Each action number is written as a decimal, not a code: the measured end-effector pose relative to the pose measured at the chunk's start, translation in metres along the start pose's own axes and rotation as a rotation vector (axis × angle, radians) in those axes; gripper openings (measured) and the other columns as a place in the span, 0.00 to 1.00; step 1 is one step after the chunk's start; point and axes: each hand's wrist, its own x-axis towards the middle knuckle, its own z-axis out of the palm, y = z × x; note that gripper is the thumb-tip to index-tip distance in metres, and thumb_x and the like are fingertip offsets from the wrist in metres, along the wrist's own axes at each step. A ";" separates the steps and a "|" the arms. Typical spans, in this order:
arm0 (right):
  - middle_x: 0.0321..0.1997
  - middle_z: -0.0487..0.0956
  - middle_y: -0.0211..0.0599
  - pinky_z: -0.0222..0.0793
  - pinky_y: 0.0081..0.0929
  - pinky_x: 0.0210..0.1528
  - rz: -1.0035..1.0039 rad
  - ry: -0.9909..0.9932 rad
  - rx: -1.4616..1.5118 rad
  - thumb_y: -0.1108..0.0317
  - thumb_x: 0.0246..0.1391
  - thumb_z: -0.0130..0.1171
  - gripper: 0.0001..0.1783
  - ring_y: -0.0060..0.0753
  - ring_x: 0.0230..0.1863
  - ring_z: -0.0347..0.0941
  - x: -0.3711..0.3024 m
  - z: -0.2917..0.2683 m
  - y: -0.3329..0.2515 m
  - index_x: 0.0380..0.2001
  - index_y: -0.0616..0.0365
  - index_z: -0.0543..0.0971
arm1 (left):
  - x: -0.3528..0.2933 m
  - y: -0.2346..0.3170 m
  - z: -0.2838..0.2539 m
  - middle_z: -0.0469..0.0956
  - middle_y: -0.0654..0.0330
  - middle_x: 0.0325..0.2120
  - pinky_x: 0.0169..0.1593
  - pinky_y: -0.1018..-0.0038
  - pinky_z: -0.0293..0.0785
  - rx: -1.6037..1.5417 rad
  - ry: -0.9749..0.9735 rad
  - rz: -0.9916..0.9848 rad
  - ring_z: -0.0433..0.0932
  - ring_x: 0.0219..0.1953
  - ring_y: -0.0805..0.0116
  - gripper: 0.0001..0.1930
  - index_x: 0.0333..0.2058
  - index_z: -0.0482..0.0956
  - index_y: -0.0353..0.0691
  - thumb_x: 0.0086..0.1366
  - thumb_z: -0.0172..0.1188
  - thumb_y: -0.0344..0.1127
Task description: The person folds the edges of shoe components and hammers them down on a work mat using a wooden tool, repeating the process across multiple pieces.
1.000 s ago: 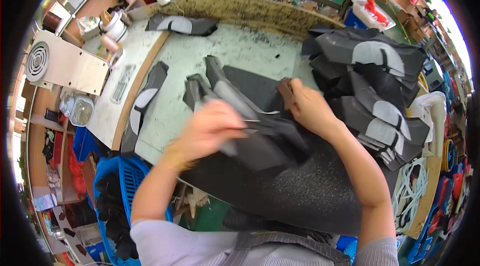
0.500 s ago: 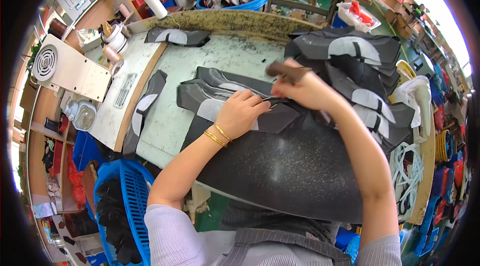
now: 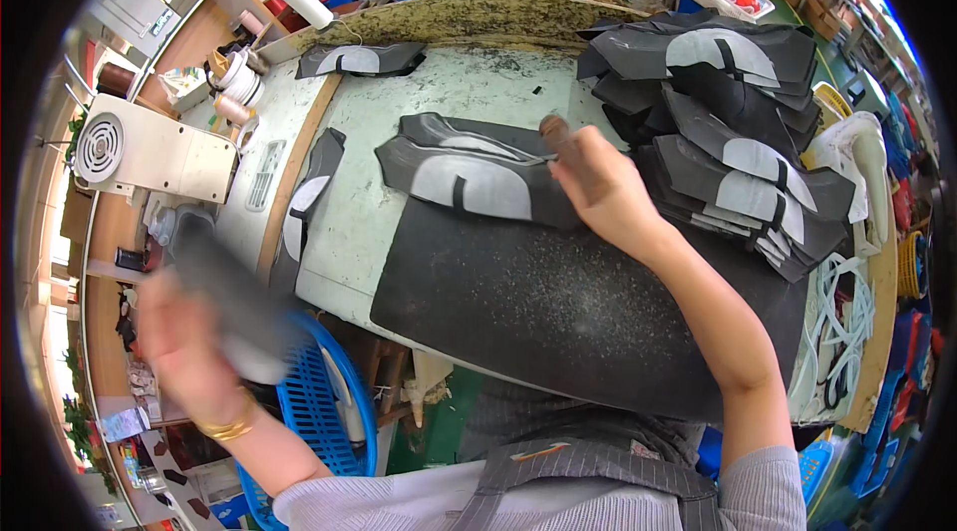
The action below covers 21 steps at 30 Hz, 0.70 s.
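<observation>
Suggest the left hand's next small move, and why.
Probably lower the dark piece toward the blue basket and let go. The left hand, blurred, holds it out past the table edge, and it overlaps the basket's rim in view; its height above the rim can't be told. The right hand is occupied, gripping a brown object by the layered panels.

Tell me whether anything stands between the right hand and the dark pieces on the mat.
Nothing visible does: the right hand, gripping a brown object, is at the right end of the dark pieces. The pile lies on the hand's other side.
</observation>
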 end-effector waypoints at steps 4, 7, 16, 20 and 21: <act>0.39 0.77 0.36 0.67 0.23 0.49 0.395 -0.280 0.570 0.68 0.60 0.52 0.16 0.25 0.47 0.72 -0.053 -0.072 -0.036 0.49 0.61 0.66 | -0.049 0.002 0.131 0.75 0.53 0.25 0.26 0.72 0.68 -0.026 -1.378 0.102 0.77 0.23 0.64 0.08 0.37 0.74 0.36 0.59 0.58 0.28; 0.35 0.77 0.32 0.70 0.22 0.41 0.458 -0.362 0.552 0.67 0.58 0.56 0.19 0.22 0.41 0.74 -0.119 -0.099 -0.044 0.50 0.63 0.66 | -0.104 -0.011 0.195 0.76 0.54 0.27 0.28 0.68 0.70 -0.189 -1.630 0.038 0.75 0.25 0.55 0.06 0.31 0.74 0.38 0.60 0.58 0.33; 0.29 0.74 0.39 0.70 0.33 0.24 0.252 -0.425 -0.193 0.61 0.52 0.60 0.19 0.42 0.27 0.76 -0.197 -0.152 -0.077 0.43 0.59 0.70 | -0.150 -0.015 0.252 0.75 0.63 0.31 0.40 0.70 0.71 -0.175 -1.506 0.491 0.72 0.35 0.62 0.14 0.39 0.77 0.41 0.50 0.62 0.30; 0.32 0.69 0.38 0.71 0.33 0.24 0.410 -0.391 -0.091 0.64 0.55 0.56 0.16 0.40 0.27 0.75 -0.206 -0.143 -0.071 0.46 0.57 0.71 | -0.144 -0.004 0.261 0.76 0.63 0.31 0.40 0.71 0.71 -0.158 -1.635 0.319 0.74 0.35 0.63 0.12 0.37 0.78 0.40 0.51 0.61 0.29; 0.32 0.69 0.38 0.71 0.34 0.23 0.388 -0.389 -0.057 0.65 0.55 0.55 0.16 0.40 0.27 0.75 -0.202 -0.146 -0.069 0.47 0.57 0.71 | -0.143 -0.003 0.263 0.76 0.63 0.31 0.40 0.71 0.71 -0.149 -1.643 0.325 0.74 0.35 0.63 0.12 0.37 0.78 0.40 0.51 0.61 0.29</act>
